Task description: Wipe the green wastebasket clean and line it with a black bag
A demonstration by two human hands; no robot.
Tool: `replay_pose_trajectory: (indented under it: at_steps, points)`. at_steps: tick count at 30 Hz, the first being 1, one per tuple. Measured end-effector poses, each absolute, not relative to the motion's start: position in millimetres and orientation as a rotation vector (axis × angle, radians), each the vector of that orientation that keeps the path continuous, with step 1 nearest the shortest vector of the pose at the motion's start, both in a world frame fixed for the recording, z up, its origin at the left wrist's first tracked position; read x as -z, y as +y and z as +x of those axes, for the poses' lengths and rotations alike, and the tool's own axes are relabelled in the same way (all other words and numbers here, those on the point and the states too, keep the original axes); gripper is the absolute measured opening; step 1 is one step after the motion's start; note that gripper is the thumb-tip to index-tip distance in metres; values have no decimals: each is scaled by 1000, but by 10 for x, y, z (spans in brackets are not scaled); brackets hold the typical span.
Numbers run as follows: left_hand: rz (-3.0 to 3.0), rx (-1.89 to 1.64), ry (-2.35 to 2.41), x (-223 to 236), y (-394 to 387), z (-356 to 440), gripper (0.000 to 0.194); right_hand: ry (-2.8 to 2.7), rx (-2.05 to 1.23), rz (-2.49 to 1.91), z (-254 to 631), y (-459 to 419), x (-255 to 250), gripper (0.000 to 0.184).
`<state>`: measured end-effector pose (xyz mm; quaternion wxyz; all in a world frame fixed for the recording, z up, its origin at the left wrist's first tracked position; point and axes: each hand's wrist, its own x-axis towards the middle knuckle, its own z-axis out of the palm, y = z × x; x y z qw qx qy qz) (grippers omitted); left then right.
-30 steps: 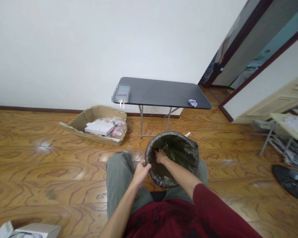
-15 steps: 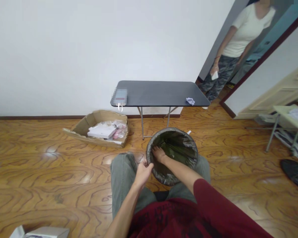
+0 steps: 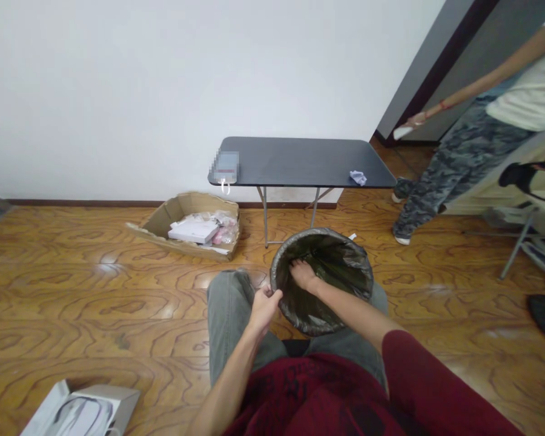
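Between my knees stands a trash can [image 3: 279,257] lined with a dark garbage bag [image 3: 340,266] folded over its rim. My left hand [image 3: 264,307] pinches the bag's edge at the near left of the rim, thumb on top. Reaching inside the can, my right hand [image 3: 304,275] lies against the bag on the left inner wall. Its fingers are stretched out and hold nothing that I can see; the fingertips are partly in shadow.
Ahead stands a black folding table [image 3: 295,160] with crumpled paper [image 3: 358,177] and a blurred-out item [image 3: 227,166]. A cardboard box [image 3: 163,233] with packaging sits left, an open white box [image 3: 86,406] lower left. A person [image 3: 463,151] stands at right by another table.
The person has walked from the doorway to the right side and now touches a black object there. My right hand has slid slightly off the inner wall's upper edge; my left keeps its grip.
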<state>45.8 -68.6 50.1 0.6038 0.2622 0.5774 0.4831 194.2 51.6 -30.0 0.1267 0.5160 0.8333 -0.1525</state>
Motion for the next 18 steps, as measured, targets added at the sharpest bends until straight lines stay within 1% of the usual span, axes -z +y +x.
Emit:
replay_pose_trajectory:
  at_steps: [4, 8, 11, 14, 18]
  points:
    - [585, -1159, 1301, -630, -733, 523, 23, 2284, 248, 1530, 1990, 588, 247, 63]
    - [613, -1171, 1286, -759, -817, 567, 21, 2104, 267, 1602, 1964, 691, 285, 86]
    - [608, -1165, 1289, -805, -861, 579, 20, 2119, 309, 1563, 1929, 713, 307, 95]
    - [580, -1191, 1307, -788, -875, 580, 19, 2167, 289, 1502, 1913, 680, 290, 90]
    - [566, -1187, 1361, -697, -857, 585, 18, 2290, 206, 1412, 1947, 657, 253, 70]
